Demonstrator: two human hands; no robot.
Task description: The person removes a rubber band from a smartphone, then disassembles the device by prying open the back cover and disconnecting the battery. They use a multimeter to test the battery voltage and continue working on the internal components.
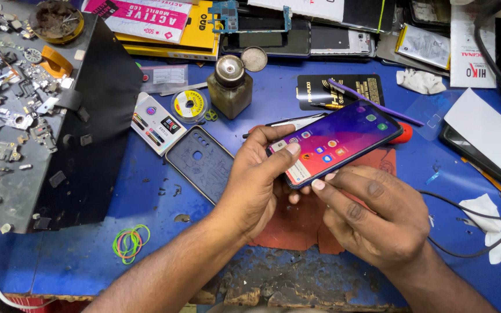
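Note:
A smartphone (pixel 343 136) with a lit screen of coloured app icons is held tilted above the blue worktable (pixel 146 191). My left hand (pixel 256 182) grips its near end, thumb resting on the screen's lower left corner. My right hand (pixel 372 217) holds the phone's bottom edge from the right, with fingertips touching the near corner. Flat on the table just left of my left hand lies a dark phone case (pixel 201 162). Under my hands there is a worn red mat (pixel 297 226).
A dark tray (pixel 36 116) of small phone parts fills the left. A glass solvent bottle (pixel 230 87), a solder wire spool (pixel 189 105), purple tweezers (pixel 372 103), coloured rubber bands (pixel 130 241), boxes, phones and a battery (pixel 423 45) crowd the back. White tissues (pixel 494 226) and black cables (pixel 471 214) lie right.

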